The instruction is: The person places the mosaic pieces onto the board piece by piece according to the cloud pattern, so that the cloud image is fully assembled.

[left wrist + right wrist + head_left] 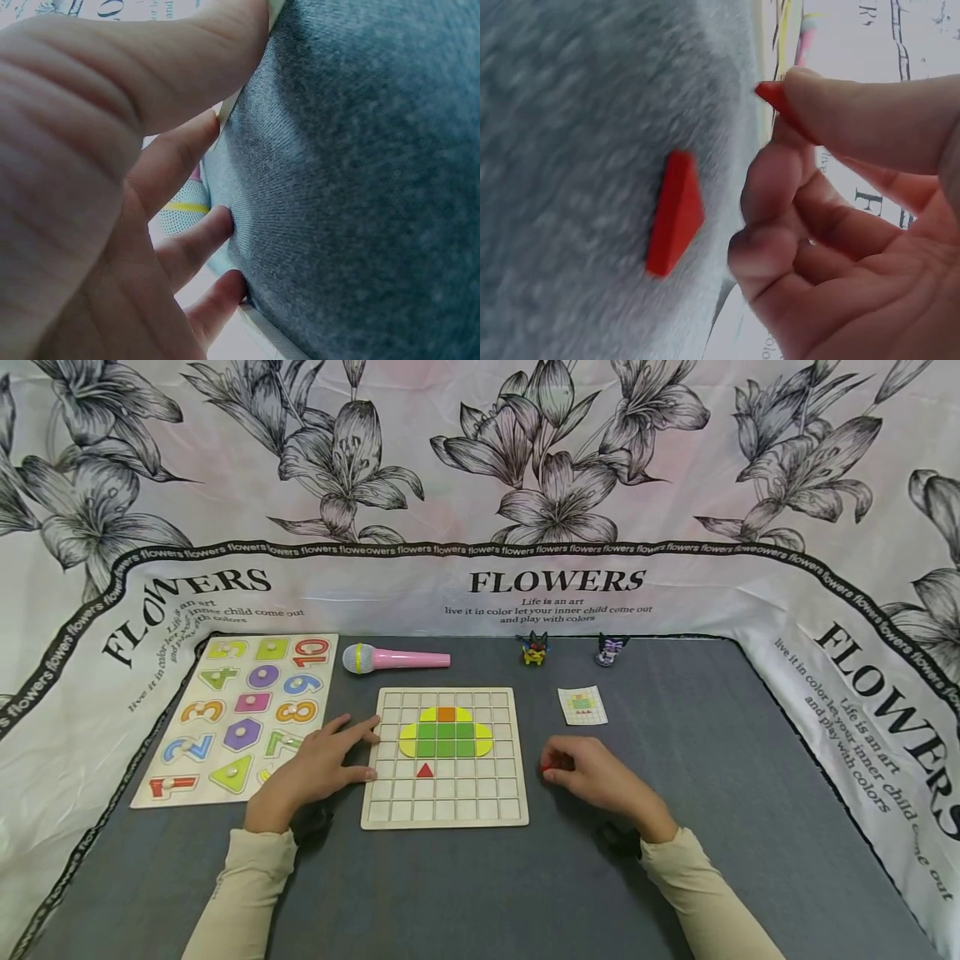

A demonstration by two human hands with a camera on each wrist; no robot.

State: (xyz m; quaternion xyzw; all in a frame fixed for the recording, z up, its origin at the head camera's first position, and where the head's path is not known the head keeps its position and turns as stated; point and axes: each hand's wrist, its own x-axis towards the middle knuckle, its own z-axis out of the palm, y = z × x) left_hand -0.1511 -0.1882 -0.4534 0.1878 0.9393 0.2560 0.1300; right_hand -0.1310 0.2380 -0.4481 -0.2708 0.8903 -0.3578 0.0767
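My left hand (318, 768) rests beside the square grid board (446, 818), with its thumb and index fingertips touching the board's left edge. On the grid lie green squares (446, 739), an orange square (446, 715), yellow rounded pieces (483, 741) and one red triangle (425, 771). To the right of the board, my right hand (600, 774) pinches a small red triangle piece (773, 95) between thumb and curled index finger. Another red piece (676, 217) lies on the grey cloth below that hand in the right wrist view; the hand hides it in the head view.
A number-and-shape board (191, 693) lies left, partly under my left hand. Behind the grid board is a pink toy microphone (408, 658). Two small figurines (535, 649) stand at the back, and a pattern card (592, 717) lies beyond my right hand.
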